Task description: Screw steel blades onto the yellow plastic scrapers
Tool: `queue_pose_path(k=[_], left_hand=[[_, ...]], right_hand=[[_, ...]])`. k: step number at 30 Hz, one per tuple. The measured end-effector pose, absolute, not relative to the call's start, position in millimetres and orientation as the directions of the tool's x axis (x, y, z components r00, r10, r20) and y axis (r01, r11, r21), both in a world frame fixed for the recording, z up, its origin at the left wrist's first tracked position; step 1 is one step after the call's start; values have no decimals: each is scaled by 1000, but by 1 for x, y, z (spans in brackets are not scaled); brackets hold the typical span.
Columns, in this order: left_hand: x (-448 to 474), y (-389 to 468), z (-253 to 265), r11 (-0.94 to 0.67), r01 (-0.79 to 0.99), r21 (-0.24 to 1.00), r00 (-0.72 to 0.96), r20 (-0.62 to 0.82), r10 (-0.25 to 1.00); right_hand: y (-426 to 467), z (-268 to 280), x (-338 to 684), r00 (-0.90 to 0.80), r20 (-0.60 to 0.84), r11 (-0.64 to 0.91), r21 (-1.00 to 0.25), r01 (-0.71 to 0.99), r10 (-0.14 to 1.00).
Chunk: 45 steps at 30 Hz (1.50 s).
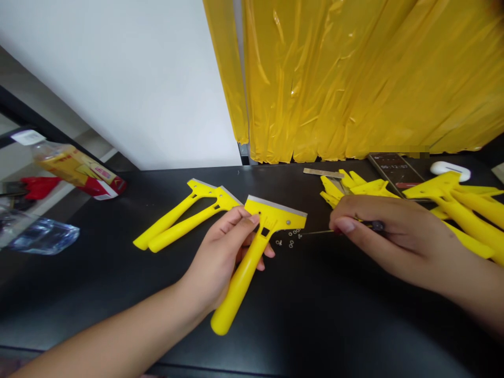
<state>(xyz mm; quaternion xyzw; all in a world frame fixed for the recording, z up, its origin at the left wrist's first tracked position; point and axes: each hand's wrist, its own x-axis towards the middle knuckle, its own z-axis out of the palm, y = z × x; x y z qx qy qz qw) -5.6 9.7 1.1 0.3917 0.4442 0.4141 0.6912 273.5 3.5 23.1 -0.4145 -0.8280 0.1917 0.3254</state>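
My left hand [232, 247] is closed on a yellow scraper [246, 275], its blade edge facing away from me. One screw sits at the right of its head; a bare hole shows near my thumb. In my right hand [394, 236] is a thin screwdriver [318, 231], its tip close to several small screws and nuts [291, 239] on the table. Two yellow scrapers with blades [183, 220] lie left of my left hand. Beyond my right hand are yellow scraper parts [358, 186] and a loose metal blade [321, 172].
More yellow scraper handles [468, 210] are piled at the right on the black table [315, 315]. A phone [394, 170] showing a timer and a white earbud case [451, 170] stand behind them. A drink bottle [79, 168] and a clear plastic bag [43, 236] are at the left.
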Motion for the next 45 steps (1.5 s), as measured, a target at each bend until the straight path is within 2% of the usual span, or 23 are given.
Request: queue_pose_path(k=[9,14,17,19,22,29,34,45], left_hand=[[-3,10,-2,328,-224,918,257,-269,928],[-4,13,-2,374,-215,902,241,-322,915],[-4,12,-2,448,-182,876,304,-383,872],[-4,10,-4,512,-142,847,379,-431,819],[-3,7,-5,575,-100,812,472,-470,745],[-4,4,-4,637,-95,765,563,-486,668],[-3,3,-3,667,-74,741,604,-499,621],[-2,4,-3,661,-91,745,591,-494,638]], right_hand=[[5,24,275,-345,378,511,-651,561,859],[0,29,274,-295,390,488,-665,565,872],[-4,32,274,-224,385,441,-699,563,895],[-5,31,276,-153,373,398,-775,490,915],[-5,24,278,-77,314,322,-901,291,946],[-2,11,278,-89,227,239,-957,163,970],[-2,13,275,-141,208,233,-952,198,968],[0,14,276,-145,235,271,-905,329,961]])
